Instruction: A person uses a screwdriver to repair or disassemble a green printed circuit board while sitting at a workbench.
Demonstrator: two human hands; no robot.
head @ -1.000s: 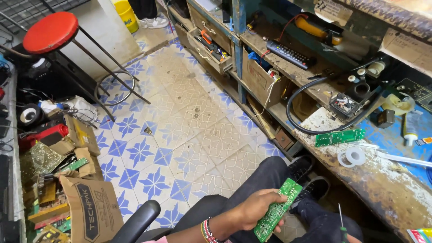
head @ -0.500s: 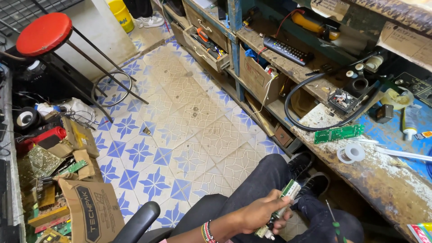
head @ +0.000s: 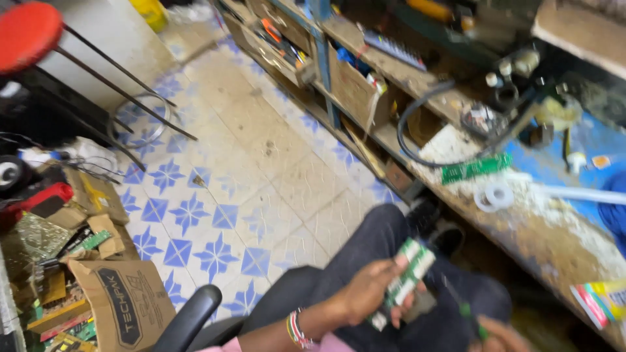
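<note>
Board (head: 405, 277) in my left hand (head: 368, 290), low in the frame just right of centre: a narrow green circuit board, turned nearly edge-on and blurred, with my fingers curled around its lower half and the upper end sticking out toward the upper right. It sits above my lap, over my dark trousers (head: 385, 261). A beaded bracelet (head: 297, 328) rings that wrist. My right hand (head: 499, 337) shows only at the bottom edge, right of the board and apart from it, closed around a thin green-handled tool (head: 464, 309) whose tip points up and left; blur hides what kind of tool it is. To the right runs a worn bench (head: 554, 241), dusty white and blue, carrying a second green board (head: 476, 168), a roll of white tape (head: 493, 195) just below it, and a black cable (head: 417, 130) looping off the edge. Shelves (head: 365, 72) with tools and boxes fill the upper middle. The floor (head: 261, 163) has beige tiles with blue star patterns. A red stool (head: 29, 32) stands at upper left, and a pile of cardboard boxes (head: 124, 306) and scrap boards fills the lower left, beside a black chair arm (head: 189, 319).
</note>
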